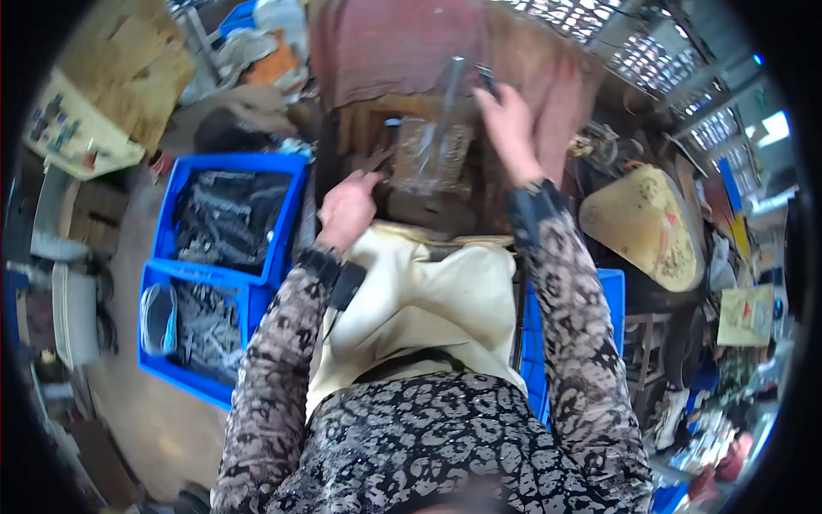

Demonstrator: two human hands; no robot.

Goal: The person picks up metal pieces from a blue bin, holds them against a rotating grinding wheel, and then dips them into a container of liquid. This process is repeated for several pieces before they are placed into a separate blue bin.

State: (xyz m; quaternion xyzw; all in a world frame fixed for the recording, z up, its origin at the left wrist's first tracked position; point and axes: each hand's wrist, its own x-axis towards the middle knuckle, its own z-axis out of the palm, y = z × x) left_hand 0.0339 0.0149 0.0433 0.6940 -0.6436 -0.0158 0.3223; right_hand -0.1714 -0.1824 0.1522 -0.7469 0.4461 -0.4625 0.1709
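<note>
My right hand [507, 128] reaches to the far side of the bench, thumb and fingers closed on a small dark piece [486, 77] with a shiny end. My left hand [347, 210] is closed at the bench's near left. A brownish, forked-looking thing [375, 159] shows at its fingertips; I cannot make out what it is or how firmly it is held. Between my hands lies a square, worn block [409, 163] with a shiny, speckled surface. A bright metal rod [450, 98] stands tilted over this block, apart from both hands.
Reddish cloth [398, 51] covers the bench's far side. Two blue crates [163, 272] with dark pieces stand to my left. Another blue crate [613, 295] is beside my right arm. A stool with a yellowish, stained top [638, 214] stands right. A cream apron [419, 300] covers my lap.
</note>
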